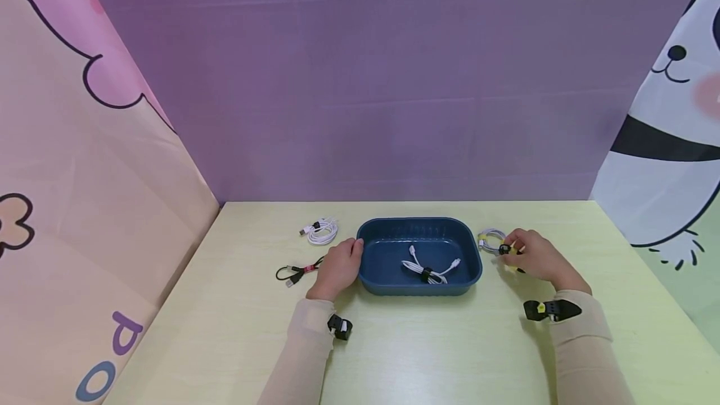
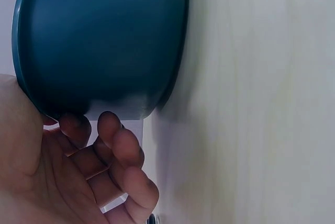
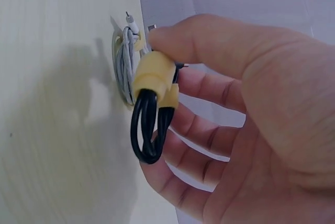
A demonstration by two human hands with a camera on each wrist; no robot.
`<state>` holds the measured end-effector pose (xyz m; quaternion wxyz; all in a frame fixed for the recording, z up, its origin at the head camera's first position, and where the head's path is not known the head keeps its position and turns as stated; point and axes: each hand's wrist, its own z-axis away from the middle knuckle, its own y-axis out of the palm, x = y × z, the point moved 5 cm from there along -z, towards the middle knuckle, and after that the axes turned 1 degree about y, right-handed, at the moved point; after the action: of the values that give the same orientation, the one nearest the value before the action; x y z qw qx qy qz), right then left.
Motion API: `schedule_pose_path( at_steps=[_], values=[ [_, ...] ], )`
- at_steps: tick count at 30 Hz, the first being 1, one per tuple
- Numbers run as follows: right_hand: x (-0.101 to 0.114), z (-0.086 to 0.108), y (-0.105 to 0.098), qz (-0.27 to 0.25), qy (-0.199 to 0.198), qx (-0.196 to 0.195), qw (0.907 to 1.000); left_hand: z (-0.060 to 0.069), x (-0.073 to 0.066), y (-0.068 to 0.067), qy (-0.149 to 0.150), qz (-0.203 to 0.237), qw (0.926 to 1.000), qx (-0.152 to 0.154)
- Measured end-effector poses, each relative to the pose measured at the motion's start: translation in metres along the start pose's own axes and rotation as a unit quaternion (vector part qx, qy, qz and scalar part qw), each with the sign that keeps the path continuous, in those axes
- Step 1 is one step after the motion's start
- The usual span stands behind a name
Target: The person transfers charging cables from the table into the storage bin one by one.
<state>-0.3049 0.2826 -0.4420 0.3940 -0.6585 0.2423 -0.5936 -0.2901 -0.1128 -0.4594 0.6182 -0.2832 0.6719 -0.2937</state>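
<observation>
A blue bin (image 1: 419, 289) stands mid-table, a white cable (image 1: 425, 272) with a black tie inside it. My left hand (image 1: 339, 267) grips the bin's left rim; in the left wrist view, the thumb side of the hand (image 2: 89, 166) is at the rim of the bin (image 2: 104, 41) and the fingertips touch its outer wall. Right of the bin, my right hand (image 1: 537, 259) pinches a black cable with a yellow tie. In the right wrist view the black cable (image 3: 149, 130) hangs from the thumb and fingers of the hand (image 3: 251, 109), in front of a coiled grey cable (image 3: 125, 67).
Left of the bin lie a coiled white cable (image 1: 322, 232) and a black cable with a red tie (image 1: 298, 272). The grey cable coil (image 1: 490, 240) lies between the bin and my right hand. A purple cloth backdrop (image 1: 405, 80) rises behind the table.
</observation>
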Motion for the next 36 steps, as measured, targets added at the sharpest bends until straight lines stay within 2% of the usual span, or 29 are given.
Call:
schedule_pose_path(
  at_steps=[6, 16, 22, 36],
  values=[
    [0.003, 0.000, -0.001, -0.001, -0.009, -0.014, 0.9999, 0.000, 0.000, 0.000, 0.002, -0.004, 1.0000, -0.001],
    [0.007, 0.000, -0.001, -0.015, -0.003, -0.012, 0.9998, 0.000, 0.001, 0.001, -0.002, -0.004, 1.0000, 0.003],
    [0.010, -0.001, -0.003, -0.011, -0.013, -0.028, 0.9995, 0.000, 0.000, 0.000, 0.003, -0.004, 1.0000, 0.000],
    [0.019, -0.003, -0.005, -0.005, -0.023, -0.039, 0.9990, -0.001, 0.000, 0.000, -0.003, -0.006, 1.0000, 0.003]
  ],
)
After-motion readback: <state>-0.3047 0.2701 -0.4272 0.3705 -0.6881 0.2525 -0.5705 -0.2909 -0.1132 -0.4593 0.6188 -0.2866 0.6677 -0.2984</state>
